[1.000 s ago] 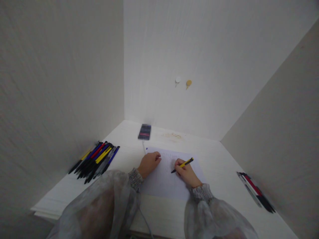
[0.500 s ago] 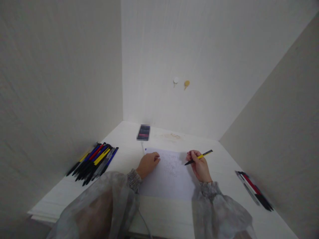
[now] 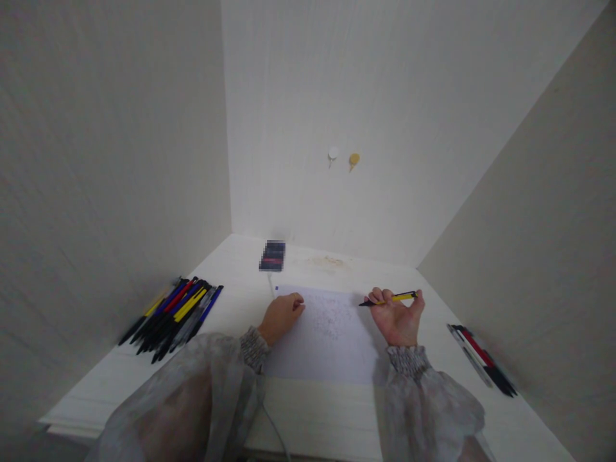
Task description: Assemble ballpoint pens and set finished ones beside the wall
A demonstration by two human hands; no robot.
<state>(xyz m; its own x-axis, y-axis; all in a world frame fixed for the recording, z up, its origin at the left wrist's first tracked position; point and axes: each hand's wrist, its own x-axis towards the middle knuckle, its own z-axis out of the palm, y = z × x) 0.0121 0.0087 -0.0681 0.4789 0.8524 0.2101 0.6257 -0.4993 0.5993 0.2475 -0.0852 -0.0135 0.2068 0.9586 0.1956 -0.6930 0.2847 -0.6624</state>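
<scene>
Worktop (image 3: 322, 417), white, walled on three sides, bearing the following. One yellow-and-black pen (image 3: 397, 298), over the sheet's far right corner, held crosswise in the right hand (image 3: 395, 321): palm turned up, fingers bent closely around the barrel, thumb at the rear end, dark tip pointing left; whether the tip meets the paper cannot be told. One paper sheet (image 3: 312, 362), marked with faint writing, toward the middle of the worktop. One left hand (image 3: 280, 319), on the sheet's left side, fingers half curled, nothing visible in them. One heap of mixed pens (image 3: 180, 314), along the left edge. One smaller group of pens (image 3: 482, 360), along the right edge. One dark device (image 3: 273, 256), pixelated, near the far left corner. One cable (image 3: 276, 431), emerging by the left sleeve (image 3: 192, 398) and reaching the near edge. Hazards, as judged: the pen may slip if the thumb pushes off-centre; the sheet may skew should the left hand lift; the left sleeve, lying close, may scatter the heap or snag the cable.
</scene>
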